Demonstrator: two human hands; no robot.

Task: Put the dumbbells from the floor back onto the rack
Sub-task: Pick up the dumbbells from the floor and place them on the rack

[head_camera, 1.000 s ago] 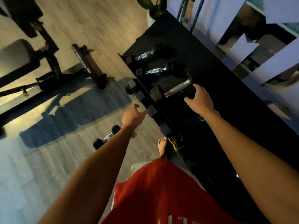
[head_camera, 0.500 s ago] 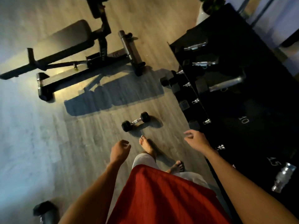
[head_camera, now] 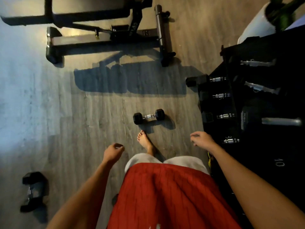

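A small black hex dumbbell (head_camera: 149, 116) with a chrome handle lies on the wood floor just ahead of my bare foot. A second, larger dumbbell (head_camera: 33, 191) lies on the floor at the lower left. The black rack (head_camera: 219, 106) stands along the right side and holds several dumbbells with chrome handles. My left hand (head_camera: 113, 152) hangs with loosely curled fingers and holds nothing, below and left of the small dumbbell. My right hand (head_camera: 201, 140) hovers empty with relaxed fingers near the rack's front edge.
A black weight bench frame (head_camera: 105, 37) stands on the floor at the top, casting a dark shadow. A white pot with a green plant (head_camera: 257, 22) sits at the top right behind the rack. My bare foot (head_camera: 146, 142) is planted on the floor.
My right hand has come away from the rack and both hands have dropped. The view has turned left toward the floor, so the small dumbbell now lies straight ahead.
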